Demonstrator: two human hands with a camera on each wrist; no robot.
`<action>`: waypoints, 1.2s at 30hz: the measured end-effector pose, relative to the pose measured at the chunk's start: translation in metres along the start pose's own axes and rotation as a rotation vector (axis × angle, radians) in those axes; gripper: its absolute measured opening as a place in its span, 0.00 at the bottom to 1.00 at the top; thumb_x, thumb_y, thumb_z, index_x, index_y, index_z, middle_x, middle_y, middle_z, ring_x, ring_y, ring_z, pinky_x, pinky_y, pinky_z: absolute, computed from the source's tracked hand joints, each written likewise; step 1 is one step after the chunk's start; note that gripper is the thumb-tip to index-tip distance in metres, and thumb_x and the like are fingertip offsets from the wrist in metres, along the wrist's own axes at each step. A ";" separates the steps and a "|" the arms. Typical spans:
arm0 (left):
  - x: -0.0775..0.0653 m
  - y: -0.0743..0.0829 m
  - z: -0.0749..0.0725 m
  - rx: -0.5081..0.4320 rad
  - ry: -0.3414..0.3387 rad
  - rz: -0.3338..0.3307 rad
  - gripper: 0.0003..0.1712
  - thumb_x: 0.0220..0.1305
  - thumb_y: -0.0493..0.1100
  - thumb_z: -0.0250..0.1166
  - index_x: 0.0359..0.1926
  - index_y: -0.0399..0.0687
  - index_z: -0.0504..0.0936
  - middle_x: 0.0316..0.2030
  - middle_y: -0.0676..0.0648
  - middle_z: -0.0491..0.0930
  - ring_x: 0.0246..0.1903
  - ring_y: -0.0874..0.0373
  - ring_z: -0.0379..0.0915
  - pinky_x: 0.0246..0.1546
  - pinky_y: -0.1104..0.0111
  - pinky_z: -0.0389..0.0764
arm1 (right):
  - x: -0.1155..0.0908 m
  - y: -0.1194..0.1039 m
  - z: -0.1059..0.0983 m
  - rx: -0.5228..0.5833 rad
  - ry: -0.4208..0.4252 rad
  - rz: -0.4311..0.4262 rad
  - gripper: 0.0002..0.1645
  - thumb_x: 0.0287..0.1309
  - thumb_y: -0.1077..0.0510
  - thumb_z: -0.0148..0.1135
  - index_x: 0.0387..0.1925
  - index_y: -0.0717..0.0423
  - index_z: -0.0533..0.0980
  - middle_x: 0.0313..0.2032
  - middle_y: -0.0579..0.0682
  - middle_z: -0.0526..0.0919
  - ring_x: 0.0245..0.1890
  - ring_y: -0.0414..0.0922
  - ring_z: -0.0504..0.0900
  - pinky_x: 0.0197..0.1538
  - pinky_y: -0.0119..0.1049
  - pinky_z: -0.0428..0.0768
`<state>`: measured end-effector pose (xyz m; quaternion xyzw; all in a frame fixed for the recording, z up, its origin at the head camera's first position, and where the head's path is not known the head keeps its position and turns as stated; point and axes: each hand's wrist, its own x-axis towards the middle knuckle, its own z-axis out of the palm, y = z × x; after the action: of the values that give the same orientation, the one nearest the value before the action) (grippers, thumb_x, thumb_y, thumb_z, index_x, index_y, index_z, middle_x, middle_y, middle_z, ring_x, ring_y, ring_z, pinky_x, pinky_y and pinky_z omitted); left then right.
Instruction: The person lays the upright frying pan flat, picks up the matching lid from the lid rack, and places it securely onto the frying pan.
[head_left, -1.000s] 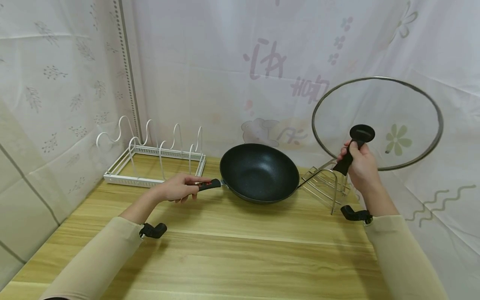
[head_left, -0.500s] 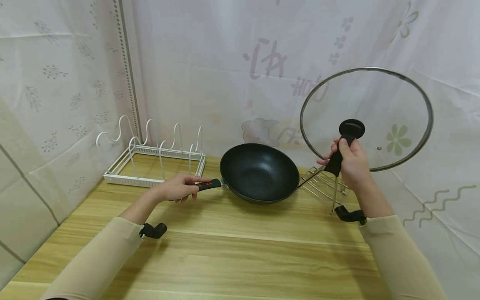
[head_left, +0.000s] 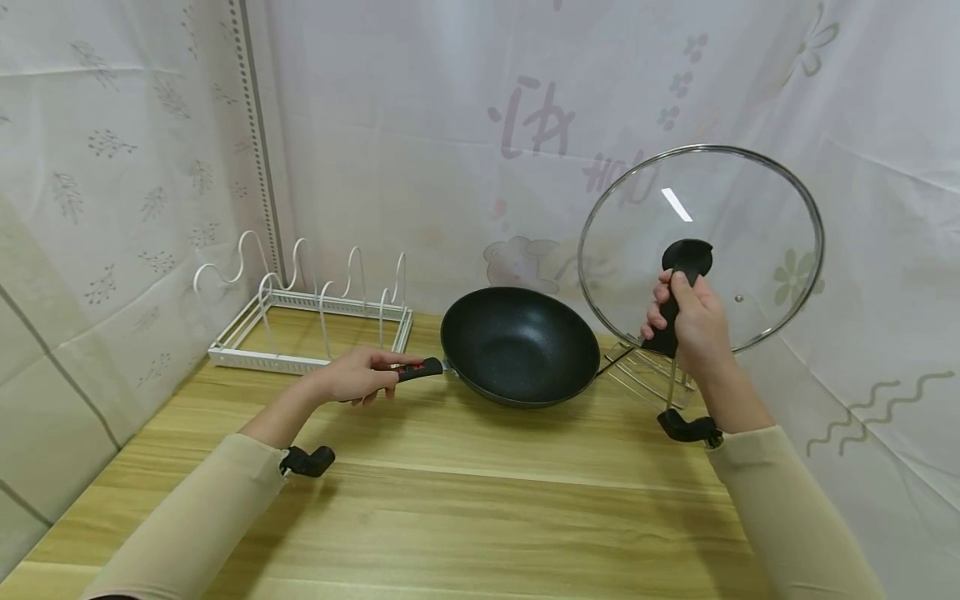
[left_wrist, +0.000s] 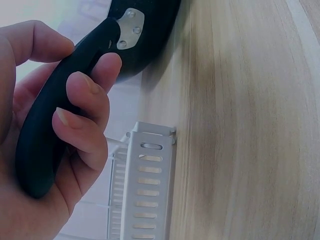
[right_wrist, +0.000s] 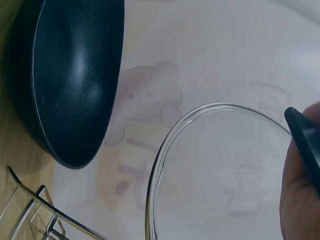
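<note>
A black wok (head_left: pixel 517 348) sits tilted on the wooden table, its dark inside turned toward me. My left hand (head_left: pixel 354 375) holds its black handle (head_left: pixel 420 370); in the left wrist view the fingers curl round that handle (left_wrist: pixel 47 120), near a riveted metal bracket. My right hand (head_left: pixel 696 323) grips the black handle (head_left: pixel 686 258) of a glass lid (head_left: pixel 742 217) with a metal rim. The lid is held up, nearly upright, to the right of the wok and apart from it. In the right wrist view only part of the lid's rim (right_wrist: pixel 155 172) shows.
A white pan rack (head_left: pixel 270 363) with curved dividers stands behind my left hand. Below the lid, a metal wire rack (head_left: pixel 637 375) stands right of the wok, partly hidden by my right hand. A patterned curtain (head_left: pixel 420 150) hangs behind the table (head_left: pixel 487 525).
My right hand has moved left with the lid, which has turned to face me more. The left hand and the wok have stayed put.
</note>
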<state>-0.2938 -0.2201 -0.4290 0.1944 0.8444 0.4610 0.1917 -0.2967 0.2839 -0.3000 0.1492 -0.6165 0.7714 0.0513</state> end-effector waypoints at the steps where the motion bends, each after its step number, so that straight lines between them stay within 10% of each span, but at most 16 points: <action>1: 0.000 0.000 0.000 -0.001 0.000 -0.001 0.34 0.75 0.39 0.57 0.80 0.57 0.76 0.36 0.37 0.85 0.16 0.60 0.65 0.17 0.69 0.64 | 0.000 0.000 0.001 0.010 -0.003 0.006 0.16 0.86 0.45 0.47 0.56 0.53 0.65 0.34 0.44 0.70 0.20 0.41 0.68 0.24 0.35 0.78; 36: -0.001 0.001 0.000 0.004 0.007 -0.012 0.34 0.75 0.38 0.57 0.79 0.56 0.77 0.33 0.41 0.84 0.16 0.60 0.65 0.17 0.69 0.64 | 0.018 0.009 0.039 0.124 -0.097 0.238 0.14 0.90 0.47 0.40 0.51 0.52 0.66 0.30 0.41 0.68 0.16 0.37 0.62 0.21 0.28 0.66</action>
<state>-0.2926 -0.2204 -0.4281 0.1880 0.8471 0.4589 0.1911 -0.3094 0.2420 -0.2957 0.1151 -0.5828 0.8005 -0.0795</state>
